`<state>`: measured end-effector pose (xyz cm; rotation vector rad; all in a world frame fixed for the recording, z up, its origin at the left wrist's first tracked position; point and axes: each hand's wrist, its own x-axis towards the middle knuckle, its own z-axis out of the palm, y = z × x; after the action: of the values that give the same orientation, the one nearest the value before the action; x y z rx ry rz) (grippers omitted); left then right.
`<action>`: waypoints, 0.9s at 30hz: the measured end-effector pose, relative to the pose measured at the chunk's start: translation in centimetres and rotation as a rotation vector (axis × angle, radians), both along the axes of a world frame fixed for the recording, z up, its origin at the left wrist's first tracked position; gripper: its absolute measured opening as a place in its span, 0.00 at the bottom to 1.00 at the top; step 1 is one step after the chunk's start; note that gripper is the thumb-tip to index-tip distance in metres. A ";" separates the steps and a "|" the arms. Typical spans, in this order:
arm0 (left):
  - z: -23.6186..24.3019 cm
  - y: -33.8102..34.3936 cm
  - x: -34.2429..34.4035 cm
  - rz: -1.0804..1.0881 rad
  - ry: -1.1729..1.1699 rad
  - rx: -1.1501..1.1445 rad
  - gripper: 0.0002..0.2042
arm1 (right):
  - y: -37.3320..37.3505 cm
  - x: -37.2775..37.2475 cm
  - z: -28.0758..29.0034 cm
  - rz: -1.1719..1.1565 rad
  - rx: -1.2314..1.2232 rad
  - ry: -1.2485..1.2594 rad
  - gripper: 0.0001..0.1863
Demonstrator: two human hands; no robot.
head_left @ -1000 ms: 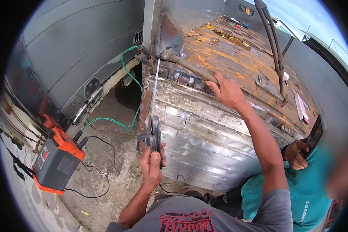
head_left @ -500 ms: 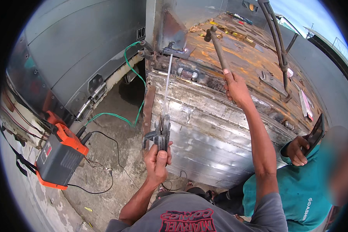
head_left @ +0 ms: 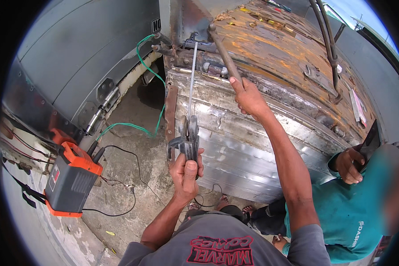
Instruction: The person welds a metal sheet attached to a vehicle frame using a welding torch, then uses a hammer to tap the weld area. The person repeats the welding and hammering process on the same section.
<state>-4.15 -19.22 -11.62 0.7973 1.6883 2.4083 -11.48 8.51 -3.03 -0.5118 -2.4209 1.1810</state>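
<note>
My left hand (head_left: pixel 185 175) is closed around a welding electrode holder (head_left: pixel 189 137). A long pale welding rod (head_left: pixel 193 82) stands up from its jaws, its tip near a metal bracket (head_left: pixel 200 45) at the corner of the rusty truck bed. In my right hand (head_left: pixel 248 98) is a hammer (head_left: pixel 226 57), gripped by its handle. The hammer's head lies beside the upright steel plate (head_left: pixel 195 20), above the bracket; I cannot tell whether it touches. Below the bed's edge hangs a silvery ribbed metal panel (head_left: pixel 235 146).
An orange and grey welding machine (head_left: pixel 73 179) stands at left, with a green cable (head_left: pixel 157 124) running to the bed's corner. Black cables lie on the concrete floor (head_left: pixel 124 173). Close at right, a person in a teal shirt (head_left: pixel 341 213) holds a dark phone-like device (head_left: pixel 370 142).
My right hand has swung the hammer left, bringing its head close to the upright plate and bracket. The left hand still holds the electrode holder. The view has shifted slightly.
</note>
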 end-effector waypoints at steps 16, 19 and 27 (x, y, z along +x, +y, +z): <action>-0.5 -2.8 -0.1 0.054 -0.010 -0.010 0.36 | -3.4 4.2 15.0 0.166 0.020 1.264 0.30; 0.1 -1.6 -0.3 0.016 -0.024 0.005 0.36 | -2.5 1.3 3.4 0.000 -0.091 0.681 0.29; 0.4 -1.2 -1.2 0.005 0.064 0.013 0.35 | -3.9 6.5 9.8 -0.036 -0.274 0.258 0.31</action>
<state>-5.30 -20.40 -11.22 0.8825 1.7005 2.4249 -4.93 4.60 6.77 -0.4485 -2.0387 1.4753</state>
